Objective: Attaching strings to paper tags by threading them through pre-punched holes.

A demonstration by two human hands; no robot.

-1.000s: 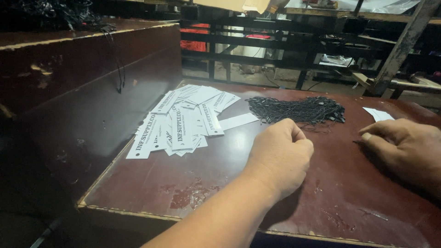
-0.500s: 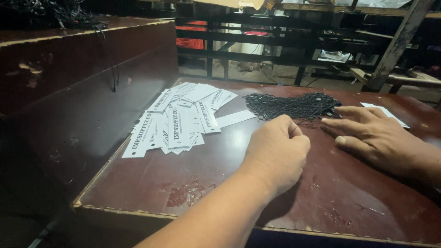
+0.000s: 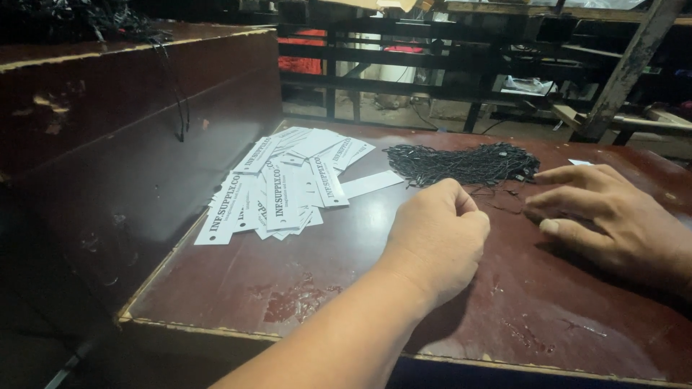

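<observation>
On the table, the pile of paper tags lies to the left of the left hand. The heap of strings lies behind both hands, just beyond the fingertips of the right hand. The two hands rest near each other, not touching.

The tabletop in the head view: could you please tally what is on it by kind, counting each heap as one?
Heap of white paper tags: 1
Heap of black strings: 1
Hands, left hand closed by the strings, right hand spread flat beside them: 2
Small white piece behind the right hand: 1
Total: 5, all on the dark red table.
</observation>
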